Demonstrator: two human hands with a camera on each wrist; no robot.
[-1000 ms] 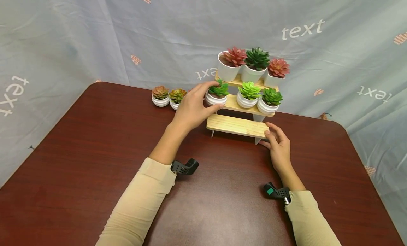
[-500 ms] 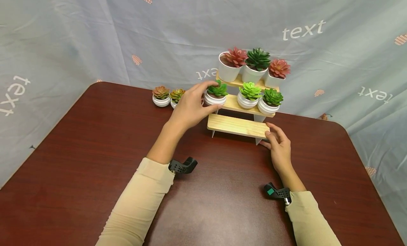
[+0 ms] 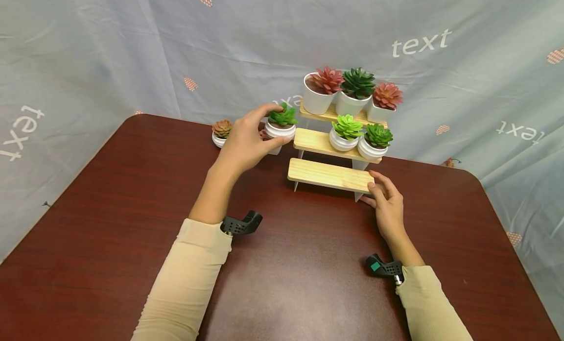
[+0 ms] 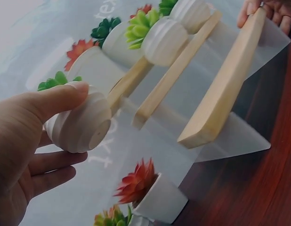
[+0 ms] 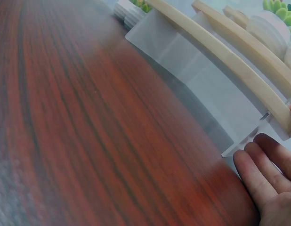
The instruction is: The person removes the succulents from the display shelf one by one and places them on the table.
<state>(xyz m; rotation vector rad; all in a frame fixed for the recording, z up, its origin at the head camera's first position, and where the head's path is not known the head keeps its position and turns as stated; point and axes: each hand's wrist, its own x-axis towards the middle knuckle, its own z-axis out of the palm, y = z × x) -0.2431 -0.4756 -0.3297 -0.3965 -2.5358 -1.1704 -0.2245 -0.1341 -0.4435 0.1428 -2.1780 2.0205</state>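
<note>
My left hand (image 3: 244, 142) holds a small green succulent in a ribbed white pot (image 3: 280, 131), thumb on one side and fingers on the other. In the left wrist view this pot (image 4: 84, 125) is up off any surface, its underside showing, left of the three-tier wooden plant stand (image 3: 326, 173). At the stand's right end, my right hand (image 3: 388, 206) grips the lowest shelf. The right wrist view shows its fingers (image 5: 258, 174) by the translucent side support. A light-green succulent (image 3: 346, 133) and a darker green one (image 3: 374, 141) sit on the right of the middle shelf.
Three larger potted succulents, including a dark green one (image 3: 351, 93), fill the top shelf. On the table behind my left hand stand an orange-brown succulent (image 3: 222, 130) and a red one in a white pot (image 4: 162, 197). A patterned grey curtain (image 3: 246, 47) hangs behind.
My left hand has moved left with the green succulent, from the left end of the middle shelf to beyond the stand. My right hand stays at the lowest shelf.
</note>
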